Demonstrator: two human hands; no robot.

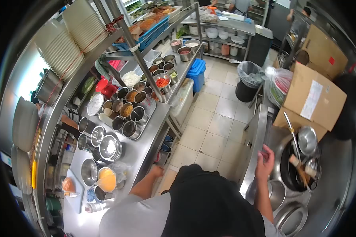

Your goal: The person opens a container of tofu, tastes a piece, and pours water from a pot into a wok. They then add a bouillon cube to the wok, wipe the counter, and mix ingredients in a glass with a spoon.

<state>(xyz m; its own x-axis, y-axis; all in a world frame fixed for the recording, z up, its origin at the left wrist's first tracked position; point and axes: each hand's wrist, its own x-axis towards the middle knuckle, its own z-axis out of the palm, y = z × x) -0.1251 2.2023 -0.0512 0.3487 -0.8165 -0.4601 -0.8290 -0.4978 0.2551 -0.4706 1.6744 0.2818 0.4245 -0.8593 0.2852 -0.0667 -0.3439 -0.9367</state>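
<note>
My left hand hangs beside the edge of the steel counter, fingers curled in, with nothing visible in it. My right hand is raised near the front edge of the stove, empty, its fingers loosely bent and apart from the thumb. Right of it sits a dark wok with a long-handled ladle and a brush in it. On the counter to my left are a bowl of yellow liquid, stacked steel bowls and an empty-looking steel bowl.
Several steel pots of ingredients stand on a tray at the left. Large cardboard boxes lean behind the wok. A lined bin and a blue container flank the tiled aisle. Other people are at the back.
</note>
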